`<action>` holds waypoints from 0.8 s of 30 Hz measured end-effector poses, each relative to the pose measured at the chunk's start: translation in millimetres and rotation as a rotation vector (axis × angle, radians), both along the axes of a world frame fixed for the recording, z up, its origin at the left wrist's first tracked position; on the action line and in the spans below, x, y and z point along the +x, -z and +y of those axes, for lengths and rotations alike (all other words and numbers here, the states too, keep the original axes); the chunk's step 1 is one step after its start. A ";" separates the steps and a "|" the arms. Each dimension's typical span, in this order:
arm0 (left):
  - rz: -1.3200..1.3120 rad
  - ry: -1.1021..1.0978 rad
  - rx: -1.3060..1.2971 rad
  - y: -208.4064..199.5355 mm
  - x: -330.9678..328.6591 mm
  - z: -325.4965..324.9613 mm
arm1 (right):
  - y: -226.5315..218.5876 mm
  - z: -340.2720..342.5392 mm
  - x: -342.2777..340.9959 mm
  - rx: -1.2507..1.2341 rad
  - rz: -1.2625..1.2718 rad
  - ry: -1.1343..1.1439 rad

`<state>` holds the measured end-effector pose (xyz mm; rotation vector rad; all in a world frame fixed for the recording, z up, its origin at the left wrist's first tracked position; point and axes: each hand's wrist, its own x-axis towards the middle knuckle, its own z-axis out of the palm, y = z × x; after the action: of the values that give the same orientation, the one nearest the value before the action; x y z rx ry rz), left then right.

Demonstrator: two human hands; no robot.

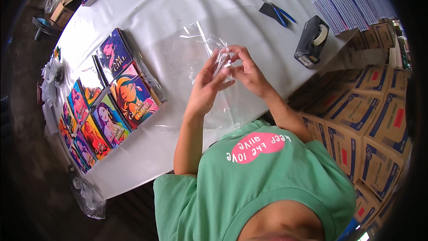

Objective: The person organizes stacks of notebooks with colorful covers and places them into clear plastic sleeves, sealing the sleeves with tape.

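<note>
Item, hands: I see both raised just above the white tablecloth (178, 0), forearms coming up from the lower edge and converging; left hand (206, 90) upright with palm turned inward and fingers extended, right hand (248, 72) curled toward it, fingertips of the two meeting. Item, grip: both hands pinch the upper edge of a clear plastic bag (196, 49), the left with a narrow finger-and-thumb hold, the right with fingers bent close over the same edge. Item, bag: thin, glossy, crinkled film, its mouth gathered between the fingertips, the rest draping down and away onto the cloth beneath and to the left of the hands; a further flat sheet of the same film appears to lie under it, though I cannot tell where one ends. Item, to the person's left: rows of spiral-bound notebooks (129, 93) with bright cartoon covers, overlapped like tiles, near the bag but apart from it. Item, far side: blue-handled scissors (278, 13) and a black tape dispenser (312, 40) with a pale roll, well apart from the hands. Item, right: stacked brown cardboard boxes (379, 125) with blue and red printing, beside the table's edge
</note>
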<state>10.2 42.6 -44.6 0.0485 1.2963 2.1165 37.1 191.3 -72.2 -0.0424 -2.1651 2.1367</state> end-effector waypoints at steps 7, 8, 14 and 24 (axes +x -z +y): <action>0.041 -0.059 -0.103 -1.5 3.5 -7.7 | -8.9 4.6 -5.2 0.025 0.048 0.115; 0.056 -0.073 -0.123 -1.0 4.6 -10.6 | -18.9 4.2 -3.4 0.188 0.094 0.126; 0.329 -0.266 -0.376 -0.1 7.5 -15.2 | -39.6 14.0 -3.7 -0.280 -0.066 0.049; 0.353 -0.290 -0.204 -0.3 19.1 12.5 | -62.4 23.0 -5.4 -0.441 -0.156 -0.075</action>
<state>29.4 55.1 -44.3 0.1619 1.8168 2.2734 31.8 214.3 -9.9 -0.1683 -1.7430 2.6941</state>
